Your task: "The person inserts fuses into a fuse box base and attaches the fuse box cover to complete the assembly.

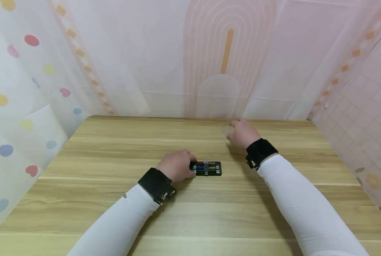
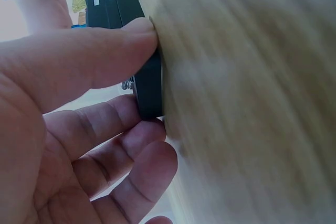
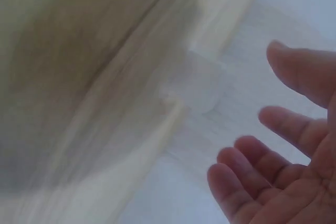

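A small black box (image 1: 208, 168) with coloured pieces set in its top lies flat near the middle of a wooden table (image 1: 113, 149); the left hand (image 1: 176, 165) pinches its left end, thumb (image 2: 113, 45) on one edge and curled fingers (image 2: 134, 129) on the opposite edge, both pressed against the dark casing. The right hand (image 1: 242, 132) hovers farther back and to the right, well apart from the box, fingers (image 3: 247, 163) spread loosely and holding nothing; a clear, blurred lid (image 3: 191, 85) lies on the table just beyond its fingertips, not touched. Pale patterned curtains (image 1: 190, 57) hang around the table.
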